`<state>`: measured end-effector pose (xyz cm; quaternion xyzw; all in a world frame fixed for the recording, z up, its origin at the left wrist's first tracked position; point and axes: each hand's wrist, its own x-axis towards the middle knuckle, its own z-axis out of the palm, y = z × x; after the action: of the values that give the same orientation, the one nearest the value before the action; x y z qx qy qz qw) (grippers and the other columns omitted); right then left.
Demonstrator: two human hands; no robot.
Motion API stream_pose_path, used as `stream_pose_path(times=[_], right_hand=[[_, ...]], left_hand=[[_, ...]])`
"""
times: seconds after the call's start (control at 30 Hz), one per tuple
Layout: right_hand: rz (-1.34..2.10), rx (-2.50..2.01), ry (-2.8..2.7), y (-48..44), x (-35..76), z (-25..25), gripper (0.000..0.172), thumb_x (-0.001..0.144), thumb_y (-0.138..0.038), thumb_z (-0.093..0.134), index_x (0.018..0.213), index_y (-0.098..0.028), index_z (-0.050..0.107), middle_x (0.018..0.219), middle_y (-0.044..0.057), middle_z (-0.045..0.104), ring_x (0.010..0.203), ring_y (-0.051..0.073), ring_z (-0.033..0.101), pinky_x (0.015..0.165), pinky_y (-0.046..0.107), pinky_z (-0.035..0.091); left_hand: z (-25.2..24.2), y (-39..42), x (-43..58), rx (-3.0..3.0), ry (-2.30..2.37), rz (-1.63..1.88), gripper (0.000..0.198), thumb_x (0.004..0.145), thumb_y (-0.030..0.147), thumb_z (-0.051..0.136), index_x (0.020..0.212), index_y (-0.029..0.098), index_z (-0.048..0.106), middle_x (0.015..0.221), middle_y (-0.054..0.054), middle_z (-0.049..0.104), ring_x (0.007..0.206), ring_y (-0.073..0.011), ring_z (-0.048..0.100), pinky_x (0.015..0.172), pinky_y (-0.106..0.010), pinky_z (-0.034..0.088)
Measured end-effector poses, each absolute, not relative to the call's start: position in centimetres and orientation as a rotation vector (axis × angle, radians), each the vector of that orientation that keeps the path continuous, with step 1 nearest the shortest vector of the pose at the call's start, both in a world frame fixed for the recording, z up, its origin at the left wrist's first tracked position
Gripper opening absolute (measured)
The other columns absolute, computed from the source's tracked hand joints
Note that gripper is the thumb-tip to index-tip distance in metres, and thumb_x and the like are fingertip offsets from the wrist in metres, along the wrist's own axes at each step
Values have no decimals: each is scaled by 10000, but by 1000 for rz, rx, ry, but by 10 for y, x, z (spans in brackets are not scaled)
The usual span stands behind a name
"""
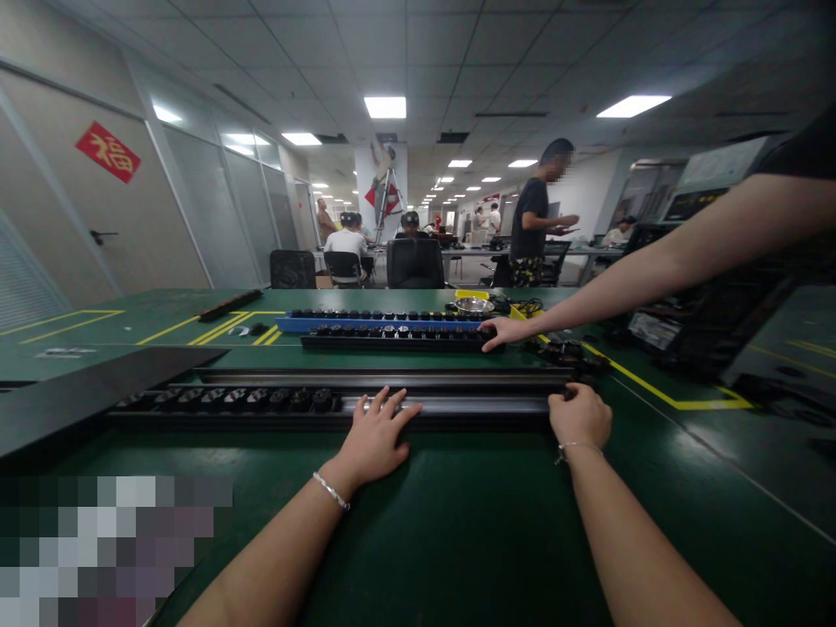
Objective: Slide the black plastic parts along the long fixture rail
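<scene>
A long black channel rail (457, 421) lies across the green table in front of me. Its left half holds a row of several round black parts (257, 400); on the right its bare metal inside shows. My left hand (380, 435) rests over the rail near the middle, fingers spread, just right of the last round part. At the rail's right end my right hand (581, 416) is closed around a small black part (570, 394), mostly hidden by the fingers. Behind lies a second bare rail (392, 378).
Another person's hand (504, 333) reaches from the right to a black rail of round parts (405, 341), beside a blue rail (287, 324). Farther back are a metal bowl (474, 305) and cables (526, 305). A dark flat panel (111, 383) lies left.
</scene>
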<state>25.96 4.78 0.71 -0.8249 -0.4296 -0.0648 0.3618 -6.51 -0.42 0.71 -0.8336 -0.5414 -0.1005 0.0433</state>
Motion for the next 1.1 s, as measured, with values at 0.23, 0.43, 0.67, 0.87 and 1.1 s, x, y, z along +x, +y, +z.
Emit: stream_pose_path(times=[0.23, 0.43, 0.67, 0.87, 1.1], right_hand=[[-192, -2105, -1094, 52, 269, 2, 392, 723, -257, 459, 1045, -94, 611, 986, 154, 621, 899, 262, 517, 841, 359, 370], [-239, -2069, -1093, 54, 275, -2, 371, 711, -230, 462, 1021, -94, 613, 955, 153, 624, 875, 251, 524, 848, 362, 360], [-220, -2050, -1042, 55, 279, -3, 369, 709, -231, 479, 1020, -94, 622, 938, 164, 619, 876, 266, 520, 811, 383, 384], [-275, -2073, -997, 51, 300, -2, 387, 728, -218, 438, 1043, -72, 609, 979, 190, 613, 928, 287, 531, 852, 405, 379], [-169, -2189, -869, 47, 325, -8, 434, 706, -226, 443, 1081, -86, 609, 1026, 234, 601, 988, 347, 532, 780, 449, 417]], left_hand=[[7, -4, -66, -2550, -1642, -317, 673, 740, 348, 546, 1355, 397, 277, 1474, -11, 259, 1363, -307, 131, 1051, -580, 124], [6, -4, -67, -2552, -1641, -316, 675, 742, 352, 544, 1357, 398, 270, 1473, -9, 259, 1361, -310, 138, 1052, -579, 126], [5, -3, -66, -2546, -1648, -322, 662, 732, 334, 558, 1341, 394, 305, 1467, -8, 274, 1356, -309, 157, 1051, -576, 130], [4, -3, -67, -2548, -1627, -350, 647, 736, 332, 556, 1334, 389, 314, 1467, -6, 273, 1353, -302, 170, 1053, -569, 137], [5, -3, -68, -2546, -1625, -358, 646, 735, 332, 561, 1332, 383, 320, 1463, -15, 282, 1350, -309, 177, 1051, -572, 139]])
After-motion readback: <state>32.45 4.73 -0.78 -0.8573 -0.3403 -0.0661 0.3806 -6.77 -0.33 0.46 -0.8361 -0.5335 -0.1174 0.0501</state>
